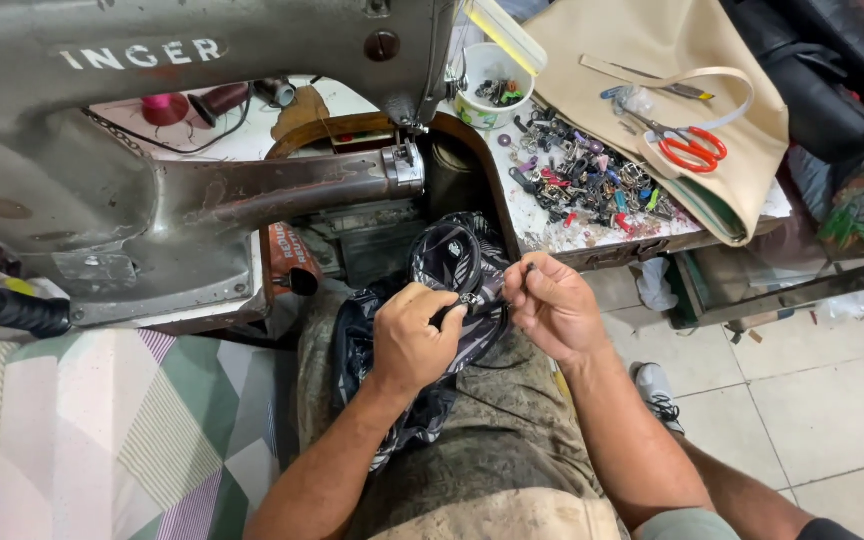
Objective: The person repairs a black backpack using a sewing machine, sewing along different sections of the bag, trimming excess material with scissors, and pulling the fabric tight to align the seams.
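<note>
A black patterned bag lies in my lap below the sewing machine's arm. My left hand grips the bag's zipper tape, with a small metal slider at its fingertips. Just to the right, my right hand pinches the dark end of the zipper between thumb and fingers. The two hands are close together, almost touching. Most of the zipper is hidden under my fingers.
An old grey sewing machine fills the upper left. On the worktable lie a pile of zipper sliders, a white cup, red-handled scissors and a beige bag. Tiled floor at right.
</note>
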